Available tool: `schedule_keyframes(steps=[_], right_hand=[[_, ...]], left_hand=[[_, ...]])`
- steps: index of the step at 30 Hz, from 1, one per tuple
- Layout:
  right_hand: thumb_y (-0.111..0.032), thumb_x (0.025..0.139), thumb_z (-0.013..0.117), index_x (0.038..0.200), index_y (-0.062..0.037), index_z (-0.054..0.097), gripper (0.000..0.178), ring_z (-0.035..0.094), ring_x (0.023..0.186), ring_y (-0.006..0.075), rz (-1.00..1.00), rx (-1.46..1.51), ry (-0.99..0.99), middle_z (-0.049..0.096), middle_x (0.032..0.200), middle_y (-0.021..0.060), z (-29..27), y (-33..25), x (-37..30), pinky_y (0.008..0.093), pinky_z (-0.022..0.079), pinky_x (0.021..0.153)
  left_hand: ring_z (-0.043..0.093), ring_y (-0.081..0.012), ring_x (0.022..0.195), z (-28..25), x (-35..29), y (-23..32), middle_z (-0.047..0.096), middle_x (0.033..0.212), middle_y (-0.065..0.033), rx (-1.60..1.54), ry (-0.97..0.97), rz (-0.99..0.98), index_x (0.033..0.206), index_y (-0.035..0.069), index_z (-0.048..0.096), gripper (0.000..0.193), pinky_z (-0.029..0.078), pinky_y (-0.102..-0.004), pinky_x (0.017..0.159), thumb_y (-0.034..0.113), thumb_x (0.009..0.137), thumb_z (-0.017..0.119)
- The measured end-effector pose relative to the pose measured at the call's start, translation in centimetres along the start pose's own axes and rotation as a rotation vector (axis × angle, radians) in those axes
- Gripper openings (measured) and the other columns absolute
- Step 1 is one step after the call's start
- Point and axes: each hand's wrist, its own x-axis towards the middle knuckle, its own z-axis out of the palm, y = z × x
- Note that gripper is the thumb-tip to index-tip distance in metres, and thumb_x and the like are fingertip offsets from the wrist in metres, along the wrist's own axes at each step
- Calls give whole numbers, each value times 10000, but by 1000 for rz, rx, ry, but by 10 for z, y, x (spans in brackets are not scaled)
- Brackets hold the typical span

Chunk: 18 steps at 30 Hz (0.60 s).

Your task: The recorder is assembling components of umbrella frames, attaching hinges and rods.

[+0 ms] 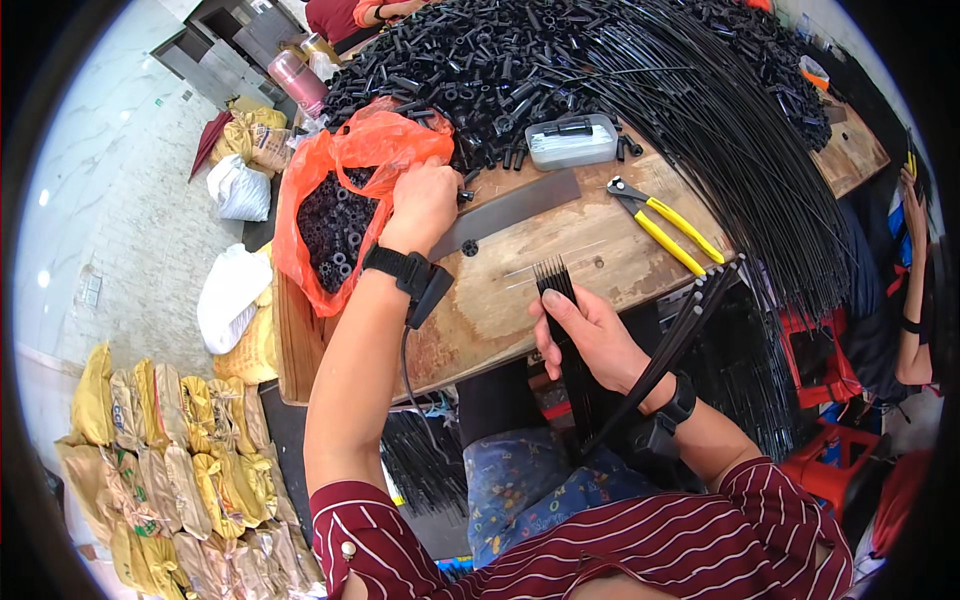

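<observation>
My left hand (426,203) is at the right edge of an orange plastic bag (300,225), between it and the pile of black parts. Its fingers are curled; a small black tubular part (465,196) shows by the fingertips, though whether they grip it is hidden. Small round black ring-like pieces (338,228) fill the bag. My right hand (592,335), over the near table edge, grips a bundle of thin black rods (572,375) between thumb and fingers. Fine needle-like tips fan out at the bundle's top. Another group of black rods (660,365) passes beside the right wrist.
A flat metal strip (520,208) lies on the wooden table (480,325), near yellow-handled cutting pliers (665,228) and a clear plastic box (572,142). Behind are heaped black parts (500,60) and long black rods (740,150). Filled sacks (180,450) stand left; another person's arm (912,290) shows right.
</observation>
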Motion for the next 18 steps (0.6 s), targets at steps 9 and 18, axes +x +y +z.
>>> schedule_keyframes(steps=[9,18], right_hand=[[-236,1000,463,1096,-17,479,240,585,635,129,-43,-84,-44,590,795,70,3,-4,-5,286,522,561],[-225,965,538,998,-25,522,203,614,682,125,-56,-145,-27,611,830,51,4,-15,-9,281,555,632]], left_hand=[[603,-265,885,-25,-17,11,593,884,-119,-403,407,-26,1021,4,611,194,470,-354,817,40,831,619],[627,-194,902,-57,-106,76,641,988,-112,-1852,40,-384,1176,-6,549,284,530,-344,840,59,904,597]])
